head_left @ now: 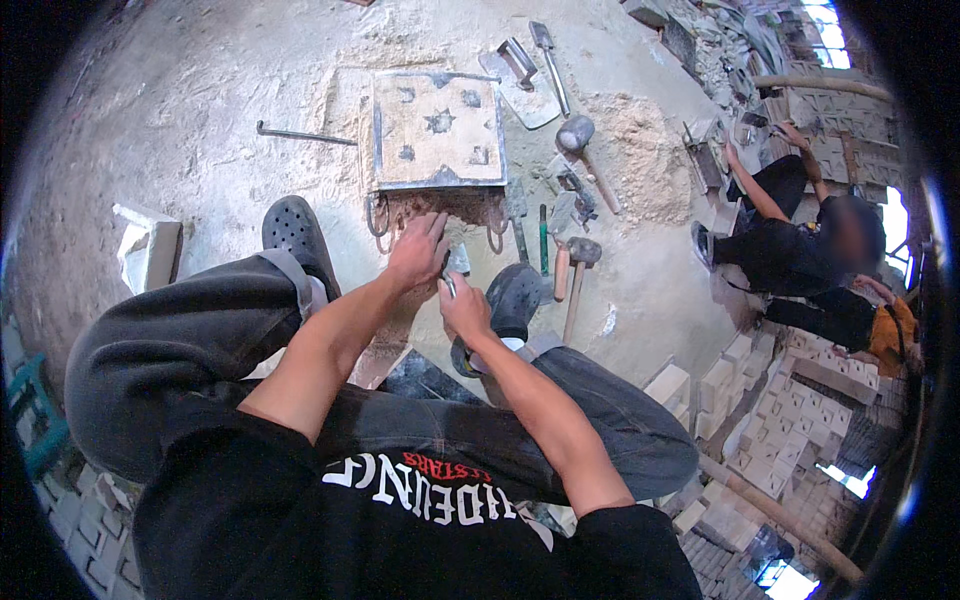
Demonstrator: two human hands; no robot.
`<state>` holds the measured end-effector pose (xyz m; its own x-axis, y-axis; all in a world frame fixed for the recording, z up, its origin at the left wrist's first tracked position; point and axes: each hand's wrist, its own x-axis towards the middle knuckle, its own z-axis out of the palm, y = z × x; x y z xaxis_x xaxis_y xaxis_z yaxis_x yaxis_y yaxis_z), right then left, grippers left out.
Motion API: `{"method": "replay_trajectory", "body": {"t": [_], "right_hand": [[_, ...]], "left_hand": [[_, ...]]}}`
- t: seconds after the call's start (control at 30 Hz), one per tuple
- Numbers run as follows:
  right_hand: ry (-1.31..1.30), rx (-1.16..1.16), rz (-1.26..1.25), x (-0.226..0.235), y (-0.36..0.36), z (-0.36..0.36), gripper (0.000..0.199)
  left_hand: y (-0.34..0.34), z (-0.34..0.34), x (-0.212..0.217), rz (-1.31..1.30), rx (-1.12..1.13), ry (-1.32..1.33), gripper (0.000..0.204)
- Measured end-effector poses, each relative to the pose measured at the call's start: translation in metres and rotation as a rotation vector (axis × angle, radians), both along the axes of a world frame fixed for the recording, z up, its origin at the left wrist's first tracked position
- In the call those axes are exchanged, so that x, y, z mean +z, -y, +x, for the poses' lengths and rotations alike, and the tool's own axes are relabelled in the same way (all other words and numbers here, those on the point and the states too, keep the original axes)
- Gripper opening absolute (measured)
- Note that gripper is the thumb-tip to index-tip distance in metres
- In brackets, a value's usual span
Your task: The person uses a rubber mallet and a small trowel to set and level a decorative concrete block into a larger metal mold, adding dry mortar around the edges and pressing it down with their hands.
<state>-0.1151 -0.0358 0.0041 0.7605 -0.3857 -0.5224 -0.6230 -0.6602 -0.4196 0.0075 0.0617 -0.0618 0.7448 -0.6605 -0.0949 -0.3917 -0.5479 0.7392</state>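
A square metal-framed mould [382,150] lies flat in front of me, filled with pale sand that bears dark patches, one a star at its centre. Metal loops hang at its near side, including a left loop [378,216] and a right loop [496,236]. My left hand [418,252] reaches to the ground just below the near edge, fingers stretched out and apparently touching loose sand. Close beside it, my right hand [466,310] is closed round a small trowel, whose pale blade [459,260] points toward the mould.
Right of the mould lie a mallet [576,133], a second mallet [584,250], a large trowel [527,100], a long-handled scraper [550,62] and a green rod [543,240]. A metal bar [305,134] lies left. Another person [790,225] works at far right, near stacked blocks [790,430].
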Motion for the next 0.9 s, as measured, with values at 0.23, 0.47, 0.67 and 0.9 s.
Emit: {"method": "replay_trajectory", "body": {"t": [0.23,0.47,0.67,0.9], "right_hand": [[0.123,0.185,-0.117,0.055,0.05,-0.02,0.041],[0.319,0.254,-0.073,0.097,0.087,0.015,0.038],[0.37,0.256,-0.035,0.108,0.071,0.115,0.038],[0.176,0.21,0.016,0.108,0.047,0.191,0.04]], "left_hand": [[-0.006,-0.004,0.032,-0.196,-0.201,0.309,0.056],[0.002,0.054,0.075,-0.439,0.048,0.496,0.057],[-0.037,0.151,0.061,-0.418,0.627,0.521,0.044],[-0.063,0.178,0.039,-0.343,0.783,0.372,0.034]]}}
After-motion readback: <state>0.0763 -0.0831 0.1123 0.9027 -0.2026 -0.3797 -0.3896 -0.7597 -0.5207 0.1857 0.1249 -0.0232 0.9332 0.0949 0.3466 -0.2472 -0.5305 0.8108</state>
